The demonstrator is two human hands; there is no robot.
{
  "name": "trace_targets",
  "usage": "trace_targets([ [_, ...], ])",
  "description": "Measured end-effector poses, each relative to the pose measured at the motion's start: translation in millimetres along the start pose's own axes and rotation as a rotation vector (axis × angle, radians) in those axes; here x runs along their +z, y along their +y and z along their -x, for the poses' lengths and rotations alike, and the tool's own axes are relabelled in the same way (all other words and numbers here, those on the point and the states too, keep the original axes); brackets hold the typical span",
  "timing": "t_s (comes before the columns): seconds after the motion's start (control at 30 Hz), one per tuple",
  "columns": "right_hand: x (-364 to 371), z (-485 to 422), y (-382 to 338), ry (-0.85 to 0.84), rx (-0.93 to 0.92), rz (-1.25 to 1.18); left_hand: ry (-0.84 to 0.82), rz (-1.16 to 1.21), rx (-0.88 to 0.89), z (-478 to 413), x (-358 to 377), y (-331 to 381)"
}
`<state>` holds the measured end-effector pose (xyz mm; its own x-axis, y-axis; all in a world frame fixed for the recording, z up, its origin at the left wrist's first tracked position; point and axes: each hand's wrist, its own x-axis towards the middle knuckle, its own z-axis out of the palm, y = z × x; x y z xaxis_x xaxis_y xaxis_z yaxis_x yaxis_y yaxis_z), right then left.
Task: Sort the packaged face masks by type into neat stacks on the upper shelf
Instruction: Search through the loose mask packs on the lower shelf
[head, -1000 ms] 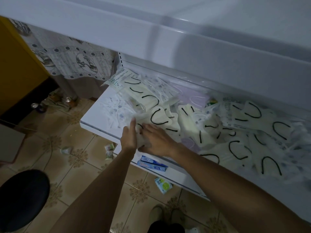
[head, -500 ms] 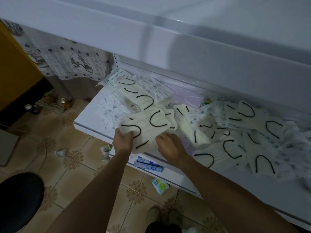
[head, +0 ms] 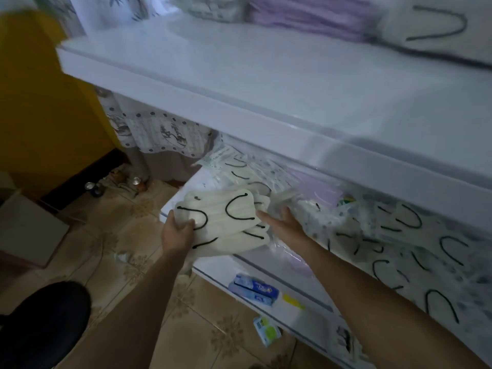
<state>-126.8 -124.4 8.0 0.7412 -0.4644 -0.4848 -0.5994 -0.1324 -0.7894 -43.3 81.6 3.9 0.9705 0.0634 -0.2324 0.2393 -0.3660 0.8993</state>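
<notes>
From the head camera, the left hand (head: 177,231) is clenched around the left end of a bundle of white masks (head: 226,222) with black ear loops, held at the front edge of the middle shelf (head: 183,191). The right hand (head: 283,223) lies flat and released, fingers spread, touching the bundle's right end. More packaged masks (head: 399,235) litter that shelf. On the upper shelf (head: 266,75) sit a purple stack (head: 314,16) and a white stack (head: 436,25).
</notes>
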Motion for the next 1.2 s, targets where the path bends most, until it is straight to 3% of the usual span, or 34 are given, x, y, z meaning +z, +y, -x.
trace_targets([
  [0.07,18,11,-39,-0.251,0.079,-0.150,0.046,0.034,0.026,2,-30,16],
  [0.17,50,21,-89,-0.413,0.012,-0.184,0.146,0.095,0.077,2,-97,49],
  [0.4,127,94,-239,-0.542,-0.399,-0.171,0.708,0.205,0.177,45,-250,129],
  [0.57,113,151,-321,-0.366,-0.737,-0.179,0.812,0.294,0.310,56,-290,190],
  [0.7,27,154,-360,-0.075,-0.886,-0.118,0.648,0.467,0.400,43,-232,261],
  [0.87,-124,122,-337,0.276,-0.808,-0.143,0.325,0.488,0.497,27,-101,333],
  [1.1,-255,141,-251,0.484,-0.674,-0.228,-0.058,0.420,0.647,58,28,372],
  [1.2,-296,146,-221,0.437,-0.642,-0.355,-0.257,0.416,0.654,80,73,386],
])
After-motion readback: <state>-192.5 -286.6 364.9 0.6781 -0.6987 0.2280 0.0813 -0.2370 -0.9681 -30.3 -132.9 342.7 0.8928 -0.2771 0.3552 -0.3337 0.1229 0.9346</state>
